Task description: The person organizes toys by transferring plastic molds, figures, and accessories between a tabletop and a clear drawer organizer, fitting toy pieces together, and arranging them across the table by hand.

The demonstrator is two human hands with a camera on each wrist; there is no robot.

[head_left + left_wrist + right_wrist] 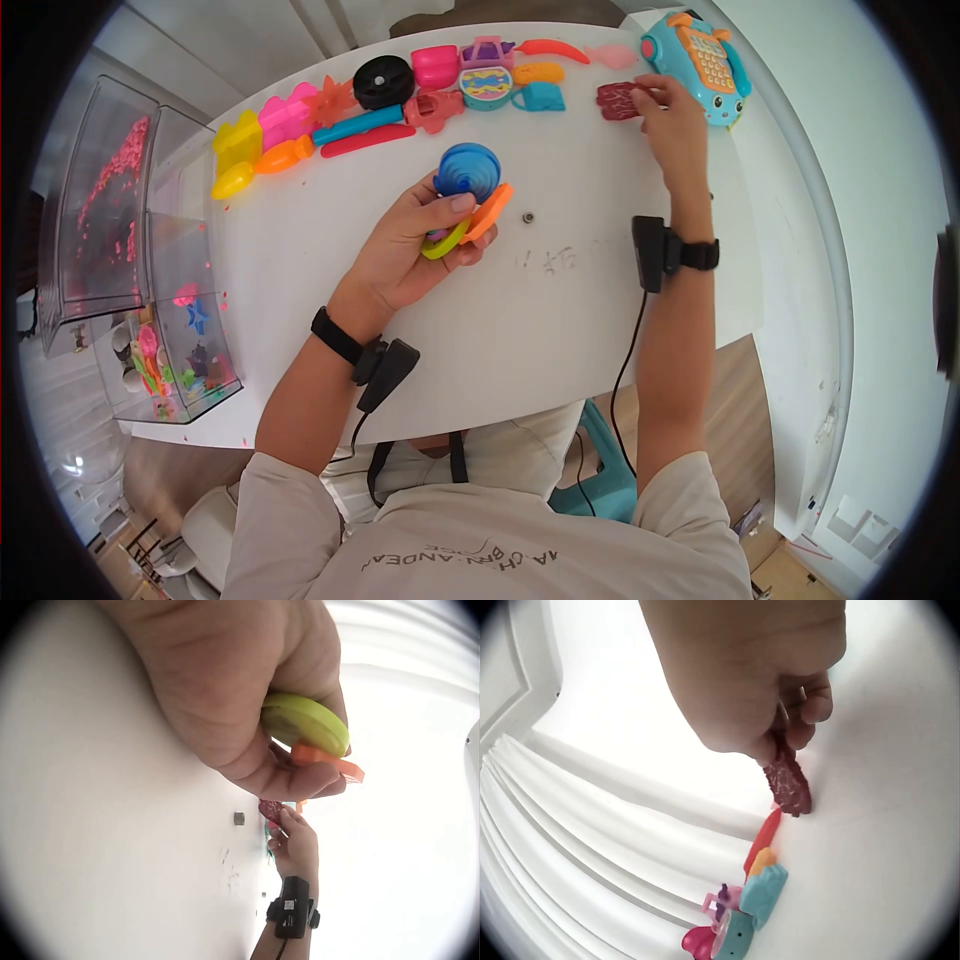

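My left hand (405,240) grips several toy pieces together over the middle of the white table. They are a blue translucent round piece with spiral rings (468,170), an orange flat piece (489,212) and a yellow-green disc (307,724); the palm partly hides them. At the back right, my right hand (673,125) pinches a dark red, white-marbled toy meat slice (616,101) between thumb and fingers. In the right wrist view, the toy meat slice (788,782) hangs from the fingertips close over the table, beside the end of the toy row.
Along the back edge runs a row of toys, including a black wheel (383,82), a blue stick (358,125) and a teal bag (541,97). A toy telephone (700,65) stands at back right. Clear bins (190,330) stand left. A small metal nut (528,217) lies mid-table.
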